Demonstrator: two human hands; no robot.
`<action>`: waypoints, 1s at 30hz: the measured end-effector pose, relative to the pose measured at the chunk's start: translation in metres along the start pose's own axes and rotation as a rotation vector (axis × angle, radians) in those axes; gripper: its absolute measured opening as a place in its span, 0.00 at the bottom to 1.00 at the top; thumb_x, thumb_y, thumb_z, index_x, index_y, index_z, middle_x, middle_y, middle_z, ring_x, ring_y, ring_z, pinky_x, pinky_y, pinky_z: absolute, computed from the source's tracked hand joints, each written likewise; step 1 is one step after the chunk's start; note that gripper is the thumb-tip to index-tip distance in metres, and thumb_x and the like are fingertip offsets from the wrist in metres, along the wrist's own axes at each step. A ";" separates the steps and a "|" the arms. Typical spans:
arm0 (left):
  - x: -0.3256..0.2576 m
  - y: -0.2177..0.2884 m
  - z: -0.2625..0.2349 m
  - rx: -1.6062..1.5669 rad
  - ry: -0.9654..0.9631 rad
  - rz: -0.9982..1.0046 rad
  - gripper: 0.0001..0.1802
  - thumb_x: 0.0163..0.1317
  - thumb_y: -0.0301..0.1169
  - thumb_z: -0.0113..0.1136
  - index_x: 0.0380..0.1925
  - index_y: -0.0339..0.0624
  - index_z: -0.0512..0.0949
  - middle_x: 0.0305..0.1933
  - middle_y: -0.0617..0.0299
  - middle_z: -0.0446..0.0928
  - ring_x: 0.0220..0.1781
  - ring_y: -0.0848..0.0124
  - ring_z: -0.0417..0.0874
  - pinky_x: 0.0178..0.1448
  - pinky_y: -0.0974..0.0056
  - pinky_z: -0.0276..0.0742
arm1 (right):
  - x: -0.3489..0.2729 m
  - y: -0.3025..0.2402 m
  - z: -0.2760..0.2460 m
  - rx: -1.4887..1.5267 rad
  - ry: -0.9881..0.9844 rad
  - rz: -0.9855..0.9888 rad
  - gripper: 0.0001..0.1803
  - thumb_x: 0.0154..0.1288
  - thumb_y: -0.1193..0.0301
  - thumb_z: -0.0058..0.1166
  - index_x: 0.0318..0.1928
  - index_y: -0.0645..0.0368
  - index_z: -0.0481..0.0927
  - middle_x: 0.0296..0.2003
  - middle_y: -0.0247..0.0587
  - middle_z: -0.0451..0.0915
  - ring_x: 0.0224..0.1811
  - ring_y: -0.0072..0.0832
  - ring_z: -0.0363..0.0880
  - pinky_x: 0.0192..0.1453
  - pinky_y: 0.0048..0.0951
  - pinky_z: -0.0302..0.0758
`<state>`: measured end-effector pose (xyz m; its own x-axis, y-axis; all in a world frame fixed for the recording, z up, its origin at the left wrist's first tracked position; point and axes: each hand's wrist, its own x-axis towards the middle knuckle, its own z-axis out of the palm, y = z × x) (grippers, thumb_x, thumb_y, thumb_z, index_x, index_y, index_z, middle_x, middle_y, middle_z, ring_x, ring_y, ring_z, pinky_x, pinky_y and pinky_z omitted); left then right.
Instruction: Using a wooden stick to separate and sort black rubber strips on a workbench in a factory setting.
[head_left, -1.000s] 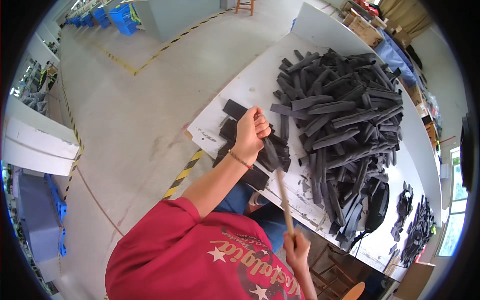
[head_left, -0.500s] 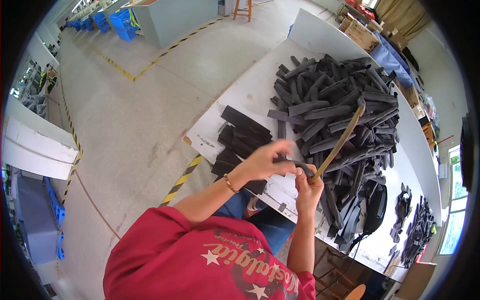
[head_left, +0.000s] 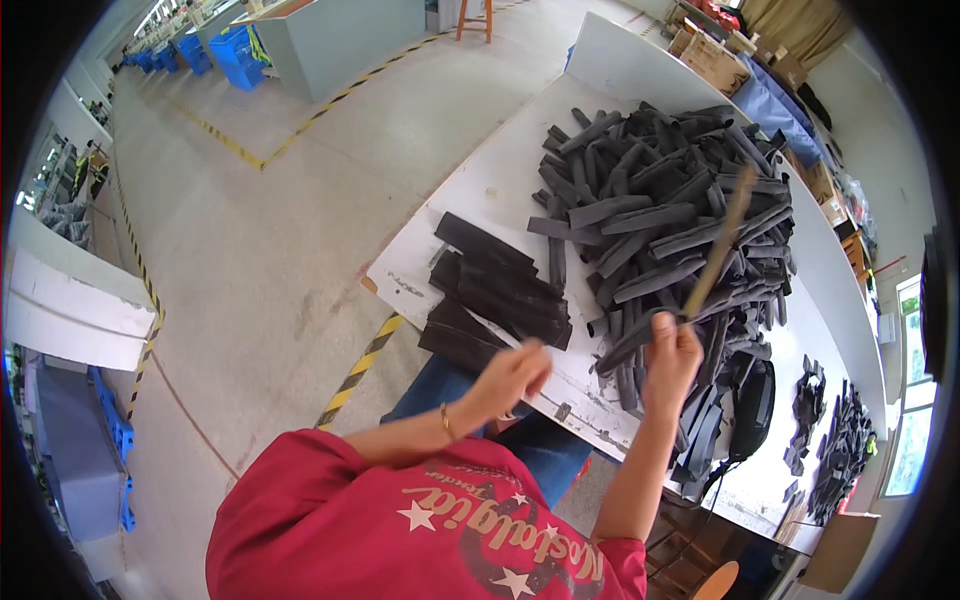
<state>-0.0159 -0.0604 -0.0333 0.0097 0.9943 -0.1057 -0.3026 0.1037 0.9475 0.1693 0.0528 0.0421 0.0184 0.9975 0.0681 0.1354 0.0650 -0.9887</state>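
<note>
In my right hand, closed with the thumb on top, is a long thin wooden stick. It points up and away over the pile of dark grey fabric tubes, its far end blurred. A dark tube lies against this hand's fingers; whether they grip it too I cannot tell. My left hand hovers near the table's front edge with its fingers curled in and blurred at the tips. Nothing shows in it. Just beyond it lie flat black fabric strips, stacked loosely.
On the white table, a raised panel runs along the back. A black pouch-like item lies right of my right hand. More dark scraps are heaped at the far right. A wooden stool stands below the table.
My hands have moved apart: the left came back toward me, away from the dark tube it was at, and the right went to the right with the stick.
</note>
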 end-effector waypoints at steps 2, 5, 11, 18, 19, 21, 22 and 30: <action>0.025 0.044 0.014 -0.193 0.073 0.221 0.11 0.70 0.31 0.49 0.29 0.38 0.75 0.25 0.69 0.72 0.30 0.85 0.70 0.36 0.75 0.68 | -0.020 0.013 0.008 -0.032 -0.159 -0.014 0.22 0.58 0.58 0.67 0.20 0.56 0.69 0.17 0.17 0.62 0.20 0.10 0.55 0.21 0.18 0.50; 0.046 0.057 0.015 -0.252 -0.144 0.157 0.08 0.68 0.31 0.53 0.34 0.37 0.76 0.30 0.70 0.72 0.33 0.84 0.69 0.38 0.75 0.67 | -0.038 0.020 0.027 0.145 -0.319 -0.008 0.17 0.54 0.61 0.70 0.30 0.62 0.79 0.22 0.19 0.70 0.25 0.11 0.62 0.27 0.17 0.58; 0.053 0.035 0.004 -0.308 -0.013 0.143 0.11 0.70 0.35 0.51 0.35 0.38 0.76 0.33 0.69 0.74 0.36 0.84 0.72 0.41 0.76 0.70 | -0.053 0.033 0.031 0.190 -0.311 -0.020 0.13 0.55 0.67 0.69 0.32 0.63 0.79 0.23 0.20 0.70 0.27 0.12 0.63 0.31 0.16 0.60; 0.044 0.041 -0.008 -0.026 -0.051 0.155 0.08 0.66 0.30 0.56 0.38 0.36 0.76 0.31 0.65 0.78 0.34 0.82 0.77 0.39 0.75 0.73 | -0.015 0.007 0.046 -0.137 -0.114 -0.180 0.23 0.62 0.64 0.62 0.18 0.59 0.66 0.18 0.20 0.59 0.24 0.14 0.55 0.26 0.23 0.54; 0.046 0.042 -0.016 0.022 0.077 0.189 0.08 0.66 0.30 0.56 0.38 0.35 0.76 0.31 0.65 0.78 0.33 0.81 0.77 0.38 0.74 0.73 | 0.006 0.008 0.042 -0.185 0.045 -0.244 0.22 0.65 0.63 0.60 0.19 0.59 0.66 0.18 0.20 0.59 0.24 0.13 0.55 0.25 0.21 0.52; 0.042 0.044 -0.038 0.098 0.226 0.233 0.08 0.66 0.29 0.56 0.38 0.35 0.76 0.30 0.65 0.78 0.33 0.81 0.78 0.37 0.74 0.74 | 0.045 -0.006 0.030 -0.023 0.251 -0.119 0.16 0.67 0.58 0.56 0.31 0.59 0.77 0.16 0.21 0.61 0.18 0.10 0.56 0.20 0.16 0.52; 0.041 0.038 -0.048 0.289 0.176 0.278 0.08 0.63 0.30 0.59 0.38 0.36 0.77 0.30 0.63 0.79 0.31 0.79 0.79 0.37 0.74 0.74 | 0.062 -0.007 0.023 -0.016 0.309 -0.243 0.17 0.68 0.58 0.55 0.39 0.62 0.76 0.19 0.23 0.63 0.18 0.10 0.57 0.20 0.16 0.54; 0.004 -0.039 -0.072 1.310 -0.233 0.561 0.11 0.48 0.36 0.65 0.31 0.46 0.77 0.36 0.63 0.73 0.45 0.63 0.75 0.50 0.60 0.72 | -0.005 0.051 -0.008 -0.107 -0.107 -0.069 0.11 0.73 0.69 0.45 0.51 0.61 0.72 0.24 0.26 0.66 0.23 0.12 0.59 0.25 0.16 0.57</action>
<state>-0.0727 -0.0622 -0.0928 0.3764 0.8780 0.2958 0.7551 -0.4757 0.4511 0.1842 0.0511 -0.0078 -0.0993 0.9884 0.1149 0.2376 0.1357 -0.9618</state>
